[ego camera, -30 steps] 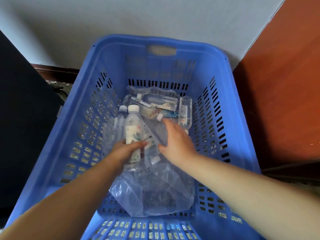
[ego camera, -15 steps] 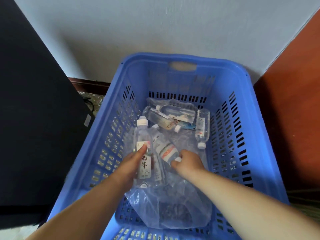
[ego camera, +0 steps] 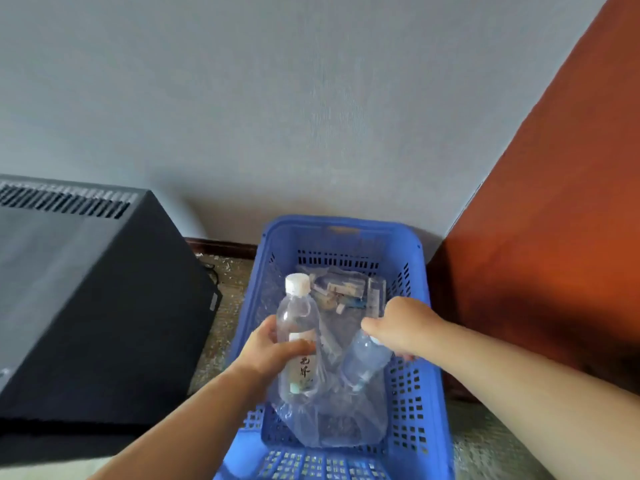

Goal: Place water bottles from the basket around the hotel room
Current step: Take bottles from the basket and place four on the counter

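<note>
Now, my left fingers [ego camera: 294, 346] curled round an upright bottle [ego camera: 297, 317], my right fingers [ego camera: 372, 328] gripping a tilted bottle [ego camera: 363, 363] by its neck, basket [ego camera: 433, 410] beneath both.

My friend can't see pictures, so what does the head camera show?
Two bare hands each hold a clear water bottle over a blue basket: the left hand grips an upright bottle, the right hand a tilted bottle by its top. Inside lie more bottles.
</note>
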The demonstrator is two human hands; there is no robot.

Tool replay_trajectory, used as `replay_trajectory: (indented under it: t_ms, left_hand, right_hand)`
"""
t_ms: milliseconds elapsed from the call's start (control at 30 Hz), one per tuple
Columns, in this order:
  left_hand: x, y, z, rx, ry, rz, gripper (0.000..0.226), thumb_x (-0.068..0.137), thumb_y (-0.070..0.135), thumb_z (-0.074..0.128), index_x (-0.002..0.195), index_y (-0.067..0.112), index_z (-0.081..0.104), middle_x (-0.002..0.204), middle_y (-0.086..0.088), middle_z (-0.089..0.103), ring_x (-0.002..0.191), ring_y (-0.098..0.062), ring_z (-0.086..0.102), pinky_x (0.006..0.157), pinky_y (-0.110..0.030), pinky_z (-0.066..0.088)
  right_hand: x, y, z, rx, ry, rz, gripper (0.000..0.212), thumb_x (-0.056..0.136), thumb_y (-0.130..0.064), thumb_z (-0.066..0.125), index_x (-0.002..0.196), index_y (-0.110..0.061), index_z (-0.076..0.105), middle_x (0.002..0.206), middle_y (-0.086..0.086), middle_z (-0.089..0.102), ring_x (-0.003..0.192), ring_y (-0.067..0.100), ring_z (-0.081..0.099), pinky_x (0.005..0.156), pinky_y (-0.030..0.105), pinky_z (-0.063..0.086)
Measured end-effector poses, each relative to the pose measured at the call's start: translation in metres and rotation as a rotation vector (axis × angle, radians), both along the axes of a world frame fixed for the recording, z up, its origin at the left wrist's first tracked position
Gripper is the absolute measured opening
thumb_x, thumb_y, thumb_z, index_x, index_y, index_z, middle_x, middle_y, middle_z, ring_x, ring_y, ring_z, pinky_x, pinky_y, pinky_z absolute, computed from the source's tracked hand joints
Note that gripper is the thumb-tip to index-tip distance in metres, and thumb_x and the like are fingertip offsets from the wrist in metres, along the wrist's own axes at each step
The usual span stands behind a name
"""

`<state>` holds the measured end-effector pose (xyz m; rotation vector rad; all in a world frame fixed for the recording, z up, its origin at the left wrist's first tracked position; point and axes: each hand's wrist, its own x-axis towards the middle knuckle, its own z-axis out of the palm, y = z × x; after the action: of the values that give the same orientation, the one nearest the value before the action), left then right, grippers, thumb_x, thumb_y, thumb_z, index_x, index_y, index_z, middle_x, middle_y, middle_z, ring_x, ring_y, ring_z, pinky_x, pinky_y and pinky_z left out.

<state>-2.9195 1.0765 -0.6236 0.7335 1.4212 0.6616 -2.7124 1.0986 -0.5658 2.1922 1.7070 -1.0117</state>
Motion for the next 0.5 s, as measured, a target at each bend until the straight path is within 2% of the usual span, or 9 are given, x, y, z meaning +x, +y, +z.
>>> replay_trajectory:
  t_ms: [67, 167, 233, 367, 433, 500]
  left_hand:
    - [0.0, -0.002, 0.063, 0.072, 0.121, -0.092, 0.052, 0.045, 0.012, 0.078, 0.094, 0.017, 0.059, 0.092, -0.012, 0.069, 0.086, -0.028, 0.068, 0.082, -0.046, 0.055]
    - [-0.002, -0.004, 0.16, 0.193, 0.338, -0.262, 0.049, 0.047, 0.015, 0.076, 0.088, 0.027, 0.054, 0.091, -0.004, 0.066, 0.083, -0.019, 0.065, 0.07, -0.034, 0.055]
    - [-0.001, -0.004, 0.227, 0.259, 0.439, -0.379, 0.049, 0.048, 0.019, 0.076, 0.091, 0.027, 0.053, 0.09, -0.001, 0.064, 0.081, -0.016, 0.063, 0.067, -0.031, 0.053]
    - [0.009, 0.001, 0.365, 0.39, 0.539, -0.545, 0.057, 0.048, 0.025, 0.079, 0.1, 0.024, 0.057, 0.094, 0.001, 0.066, 0.088, -0.019, 0.064, 0.081, -0.041, 0.056]
    - [0.017, 0.0, 0.43, 0.453, 0.565, -0.643, 0.061, 0.045, 0.028, 0.079, 0.103, 0.025, 0.059, 0.096, 0.003, 0.067, 0.09, -0.017, 0.065, 0.084, -0.039, 0.055]
    - [0.028, -0.002, 0.489, 0.539, 0.567, -0.694, 0.055, 0.045, 0.025, 0.079, 0.097, 0.029, 0.061, 0.096, 0.006, 0.068, 0.09, -0.013, 0.065, 0.084, -0.034, 0.055]
  right_hand:
    - [-0.001, -0.004, 0.067, -0.095, 0.051, -0.086, 0.041, 0.079, -0.044, 0.051, 0.055, -0.01, 0.052, 0.032, 0.0, 0.048, 0.026, 0.013, 0.042, 0.035, 0.013, 0.031]
    - [-0.004, -0.008, 0.176, -0.169, 0.155, -0.207, 0.029, 0.075, -0.038, 0.054, 0.063, -0.012, 0.053, 0.046, 0.002, 0.047, 0.023, 0.011, 0.032, 0.035, 0.009, 0.023]
    - [-0.005, -0.011, 0.252, -0.172, 0.172, -0.235, 0.027, 0.073, -0.036, 0.055, 0.061, -0.013, 0.051, 0.045, 0.0, 0.044, 0.019, 0.01, 0.027, 0.036, 0.007, 0.022]
    - [0.001, -0.025, 0.401, -0.138, 0.164, -0.225, 0.031, 0.074, -0.038, 0.053, 0.057, -0.013, 0.046, 0.027, -0.003, 0.034, 0.019, 0.01, 0.021, 0.038, 0.004, 0.021]
    - [0.008, -0.036, 0.469, -0.075, 0.169, -0.222, 0.031, 0.074, -0.038, 0.053, 0.057, -0.013, 0.045, 0.028, -0.003, 0.033, 0.019, 0.009, 0.02, 0.037, 0.004, 0.02]
    - [0.019, -0.05, 0.532, 0.02, 0.178, -0.215, 0.032, 0.078, -0.038, 0.052, 0.057, -0.014, 0.045, 0.032, -0.003, 0.034, 0.018, 0.009, 0.019, 0.035, 0.003, 0.019]
